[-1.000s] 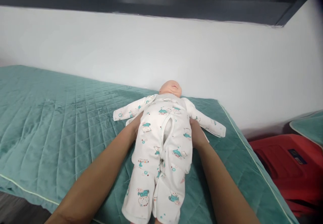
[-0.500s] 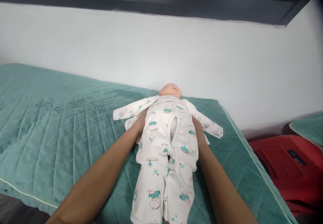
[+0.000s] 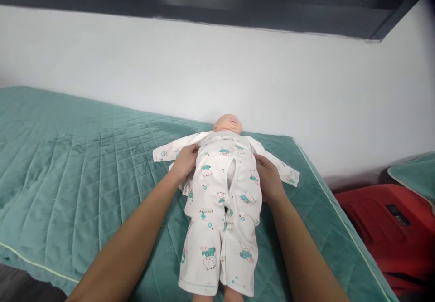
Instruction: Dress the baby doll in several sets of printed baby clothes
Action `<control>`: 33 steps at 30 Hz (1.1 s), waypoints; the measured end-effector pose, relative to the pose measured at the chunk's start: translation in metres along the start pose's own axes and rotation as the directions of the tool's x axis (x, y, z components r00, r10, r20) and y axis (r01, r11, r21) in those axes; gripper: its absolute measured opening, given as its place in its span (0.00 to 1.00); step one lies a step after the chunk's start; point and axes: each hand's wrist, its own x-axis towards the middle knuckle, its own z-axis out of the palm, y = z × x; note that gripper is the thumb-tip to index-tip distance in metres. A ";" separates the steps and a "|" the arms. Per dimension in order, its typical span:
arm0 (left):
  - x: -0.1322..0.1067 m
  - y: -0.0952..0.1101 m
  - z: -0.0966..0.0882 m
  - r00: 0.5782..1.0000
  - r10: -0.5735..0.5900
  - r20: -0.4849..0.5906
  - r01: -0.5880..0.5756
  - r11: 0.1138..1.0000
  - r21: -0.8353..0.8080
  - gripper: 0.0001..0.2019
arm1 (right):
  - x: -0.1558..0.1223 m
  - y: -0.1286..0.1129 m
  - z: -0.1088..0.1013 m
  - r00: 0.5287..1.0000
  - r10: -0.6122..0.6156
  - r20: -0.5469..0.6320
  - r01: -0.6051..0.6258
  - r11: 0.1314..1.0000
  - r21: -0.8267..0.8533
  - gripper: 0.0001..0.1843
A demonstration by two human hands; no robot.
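A baby doll (image 3: 228,123) lies on its back on a green quilted mattress (image 3: 78,157), head towards the wall. It wears a white suit (image 3: 222,211) printed with teal figures, sleeves spread to both sides. My left hand (image 3: 185,162) grips the doll's trunk on its left side, fingers curled onto the cloth. My right hand (image 3: 269,175) holds the other side of the trunk the same way. The doll's bare feet show at the bottom edge.
A white wall (image 3: 217,70) runs behind the mattress under a dark window frame (image 3: 238,2). A red plastic object (image 3: 387,229) sits on the floor at the right, beside another green cushion (image 3: 413,175). The mattress's right edge is close to the doll.
The doll has slid away from me towards the wall, so its feet now show. Both hands came from under its sides up onto the trunk.
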 end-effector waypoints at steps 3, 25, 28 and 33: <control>0.005 -0.005 0.000 0.974 0.157 -0.163 -0.122 0.971 0.207 0.10 | 0.003 -0.003 -0.006 0.984 -0.128 -0.124 0.089 0.956 -0.280 0.16; 0.057 0.023 -0.013 0.827 0.242 0.508 -0.359 0.922 0.145 0.16 | 0.049 -0.042 -0.005 0.845 -0.230 0.482 0.340 0.928 -0.154 0.20; 0.060 0.023 -0.015 0.837 0.204 0.508 -0.329 0.929 0.170 0.16 | 0.041 -0.031 -0.003 0.880 -0.241 0.409 0.307 0.946 -0.101 0.18; 0.058 0.019 -0.013 0.855 0.210 0.475 -0.314 0.938 0.149 0.15 | 0.012 -0.008 0.005 0.959 -0.241 0.151 0.240 0.971 0.022 0.13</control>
